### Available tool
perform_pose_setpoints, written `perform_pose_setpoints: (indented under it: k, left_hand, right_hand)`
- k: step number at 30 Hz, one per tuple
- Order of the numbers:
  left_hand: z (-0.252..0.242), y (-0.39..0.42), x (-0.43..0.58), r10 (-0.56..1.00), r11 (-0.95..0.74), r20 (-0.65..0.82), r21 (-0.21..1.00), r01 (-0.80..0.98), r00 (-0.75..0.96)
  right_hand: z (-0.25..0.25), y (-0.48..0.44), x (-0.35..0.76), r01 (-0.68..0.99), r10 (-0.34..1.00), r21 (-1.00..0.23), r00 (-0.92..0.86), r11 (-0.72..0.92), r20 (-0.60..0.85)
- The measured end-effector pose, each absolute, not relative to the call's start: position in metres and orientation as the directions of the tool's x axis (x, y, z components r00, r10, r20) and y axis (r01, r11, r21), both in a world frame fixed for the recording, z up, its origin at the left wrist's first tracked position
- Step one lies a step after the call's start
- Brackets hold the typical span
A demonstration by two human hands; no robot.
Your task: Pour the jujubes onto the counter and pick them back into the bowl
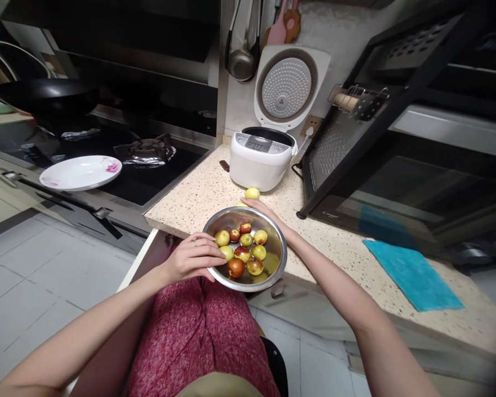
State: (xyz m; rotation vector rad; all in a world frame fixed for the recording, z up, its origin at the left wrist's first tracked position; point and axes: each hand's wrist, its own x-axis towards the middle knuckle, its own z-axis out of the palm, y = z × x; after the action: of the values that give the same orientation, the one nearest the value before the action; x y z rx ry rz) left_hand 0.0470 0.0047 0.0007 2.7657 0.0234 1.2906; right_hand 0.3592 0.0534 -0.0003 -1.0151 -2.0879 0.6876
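A stainless steel bowl with several green, yellow and reddish-brown jujubes in it is over my lap, by the counter's front edge. My left hand grips its left rim, fingers over the inside and against a pale green jujube, thumb outside. Behind the bowl, my right hand stretches across the counter, fingers extended, partly hidden by the rim. Its fingertips lie beside a yellow-green jujube in front of the rice cooker. Another yellowish piece shows just past the rim, mostly hidden.
A white rice cooker stands with its lid up on the speckled counter. To the right are a black oven and a blue cloth. A floral plate and a wok rest on the stove at left.
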Motion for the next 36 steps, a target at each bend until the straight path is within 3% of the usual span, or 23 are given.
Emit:
perform_pose_setpoints:
  k: [9,20,27,32,36]
  left_hand:
    - [-0.001,0.005,0.048,0.056,-0.995,0.77,0.092,-0.024,0.635]
    - [-0.001,0.005,0.047,0.06,-0.996,0.77,0.089,-0.014,0.636]
    - [-0.001,-0.001,0.049,0.098,-0.994,0.76,0.1,0.033,0.643]
    - [0.005,-0.003,0.052,0.105,-0.994,0.747,0.096,0.05,0.656]
    - [0.007,-0.003,0.053,0.136,-0.99,0.739,0.12,0.071,0.659]
  right_hand:
    - [-0.001,0.056,0.352,0.429,0.861,-0.753,-0.343,0.499,0.376]
    - [0.026,0.051,0.374,0.563,0.799,-0.588,-0.259,0.581,0.542]
    - [0.04,0.041,0.374,0.558,0.779,-0.598,-0.153,0.576,0.608]
    - [0.051,0.021,0.359,0.425,0.795,-0.672,-0.322,0.606,0.514]
    - [0.062,0.008,0.352,0.386,0.733,-0.642,-0.511,0.662,0.448]
